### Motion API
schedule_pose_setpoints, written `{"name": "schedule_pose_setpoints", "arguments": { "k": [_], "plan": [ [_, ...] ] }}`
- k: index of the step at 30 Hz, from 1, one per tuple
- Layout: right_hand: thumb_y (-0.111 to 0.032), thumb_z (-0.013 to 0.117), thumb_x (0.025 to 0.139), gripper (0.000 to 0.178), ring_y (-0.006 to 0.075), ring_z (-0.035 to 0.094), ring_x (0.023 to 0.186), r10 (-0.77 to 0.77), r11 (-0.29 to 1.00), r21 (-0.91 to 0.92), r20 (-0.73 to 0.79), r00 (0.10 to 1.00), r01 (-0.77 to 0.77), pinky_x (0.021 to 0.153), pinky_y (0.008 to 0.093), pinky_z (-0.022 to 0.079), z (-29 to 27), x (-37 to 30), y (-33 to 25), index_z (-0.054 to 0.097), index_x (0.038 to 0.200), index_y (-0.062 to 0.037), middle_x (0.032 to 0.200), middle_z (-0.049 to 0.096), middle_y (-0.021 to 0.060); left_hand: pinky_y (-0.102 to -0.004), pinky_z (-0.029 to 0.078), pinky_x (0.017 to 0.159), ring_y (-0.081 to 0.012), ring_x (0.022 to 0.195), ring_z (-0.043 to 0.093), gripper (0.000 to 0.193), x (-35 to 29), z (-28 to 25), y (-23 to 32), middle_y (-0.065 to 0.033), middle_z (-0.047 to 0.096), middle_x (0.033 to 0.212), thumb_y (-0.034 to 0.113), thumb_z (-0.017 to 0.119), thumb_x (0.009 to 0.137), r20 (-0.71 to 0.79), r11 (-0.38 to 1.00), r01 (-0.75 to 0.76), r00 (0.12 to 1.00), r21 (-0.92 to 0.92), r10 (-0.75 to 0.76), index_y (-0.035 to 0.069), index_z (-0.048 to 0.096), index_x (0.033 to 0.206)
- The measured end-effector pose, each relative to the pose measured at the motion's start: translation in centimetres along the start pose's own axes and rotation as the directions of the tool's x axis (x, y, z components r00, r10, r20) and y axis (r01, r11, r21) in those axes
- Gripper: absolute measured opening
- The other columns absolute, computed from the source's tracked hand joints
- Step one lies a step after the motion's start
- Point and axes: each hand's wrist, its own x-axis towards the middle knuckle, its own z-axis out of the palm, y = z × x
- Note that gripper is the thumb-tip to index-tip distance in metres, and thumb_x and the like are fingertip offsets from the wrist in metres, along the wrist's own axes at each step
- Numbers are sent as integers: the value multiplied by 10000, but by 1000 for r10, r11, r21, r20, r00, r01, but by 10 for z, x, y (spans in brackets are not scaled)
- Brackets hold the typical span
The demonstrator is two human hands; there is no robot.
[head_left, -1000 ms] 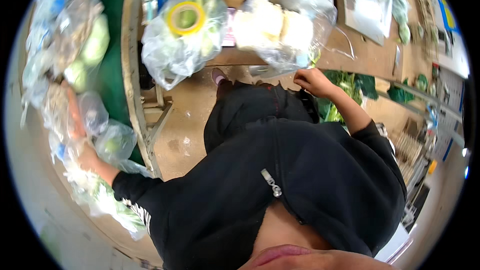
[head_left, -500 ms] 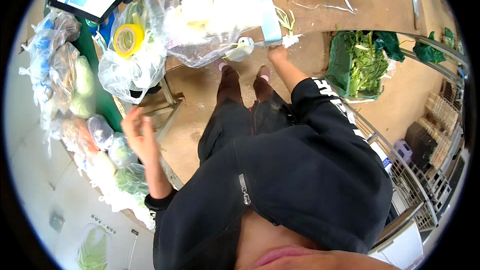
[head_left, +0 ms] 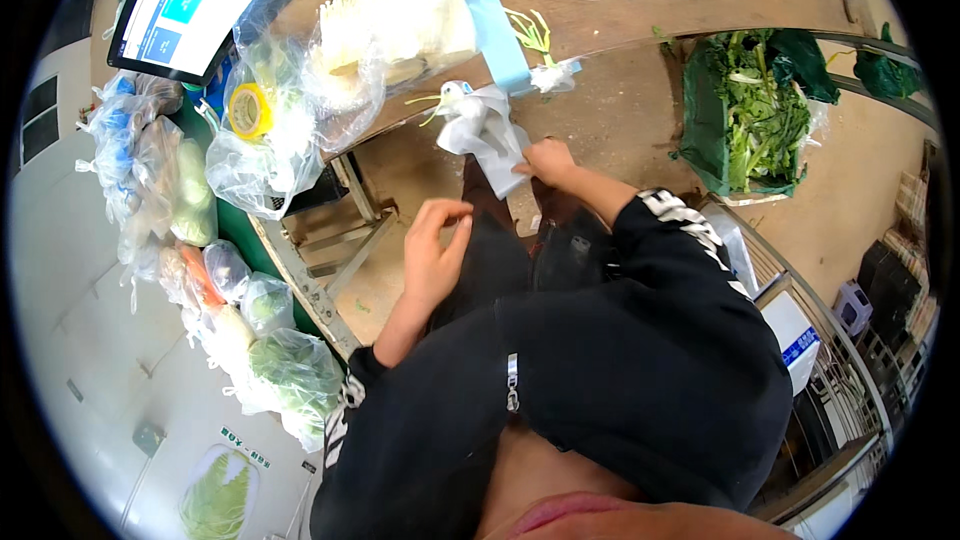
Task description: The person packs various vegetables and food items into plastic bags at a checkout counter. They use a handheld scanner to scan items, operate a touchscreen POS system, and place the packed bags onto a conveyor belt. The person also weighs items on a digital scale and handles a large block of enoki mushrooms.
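Note:
A thin, translucent white plastic sheet (head_left: 487, 140) hangs off the front edge of the wooden table, spreading down from a small white roll (head_left: 456, 90). My right hand (head_left: 550, 160) pinches the sheet's lower right corner with closed fingers. To the left and a little nearer to me, my left hand (head_left: 436, 252) is raised in front of my legs, thumb apart from the bent fingers and nothing in it. Just behind the sheet lies a pale blue strip (head_left: 482, 15), and beside it a small bunch of green stalks (head_left: 530, 35) with a crumpled white wrapping (head_left: 555, 75) at its base.
Clear bags with white mushrooms (head_left: 345, 35) and a yellow tape roll (head_left: 249, 111) crowd the left end near a screen (head_left: 190, 5). Bagged vegetables (head_left: 285, 365) line the left side. A green crate (head_left: 705, 130) of leafy greens stands right. A metal rack (head_left: 860, 390) is beside me.
My right hand has pulled the white sheet out from the table edge toward me. My left hand has swung right, from beside the bagged vegetables to in front of my legs.

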Motion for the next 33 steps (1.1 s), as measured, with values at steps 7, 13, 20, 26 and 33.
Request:
{"name": "schedule_pose_setpoints", "arguments": {
  "k": [7,13,20,26,33],
  "plan": [
    [-512,827,717,483,370,687,648,-297,954,3,-166,940,301,586,456,542,-155,-108,-68,678,663,-56,650,665,170,-356,501,820,-219,921,627,402,57,73,-24,-160,648,989,310,716,946,259,956,155,962,-251,-88,-52,611,1086],
    [-440,869,687,476,330,635,579,-381,911,12,-361,851,412,533,428,494,-240,-126,-110,588,655,-57,613,612,116,-307,457,726,-148,825,555,195,54,18,23,-95,618,996,182,697,953,116,954,-210,964,-212,238,4,621,975],
    [-392,917,661,518,262,542,518,-604,770,-37,-364,709,637,487,376,411,-299,-95,-186,510,657,-71,596,508,67,-299,487,779,-114,907,607,158,11,-54,34,-37,659,1035,108,687,963,116,717,35,991,-697,64,42,652,1102],
    [-290,859,776,365,276,633,682,-616,693,370,-142,775,619,609,379,475,-345,-52,-272,614,839,-26,762,617,122,-301,470,711,-137,825,597,174,-8,-121,30,-40,627,876,145,828,845,-119,845,-203,979,-494,166,49,684,859],
    [-56,726,768,165,305,614,666,-779,602,162,-98,620,782,584,407,483,-354,11,-345,561,766,-51,701,569,95,-273,458,646,-145,702,578,161,-15,-184,-17,-44,650,844,82,845,784,-316,846,-295,935,-444,160,28,720,869]
  ]
}}
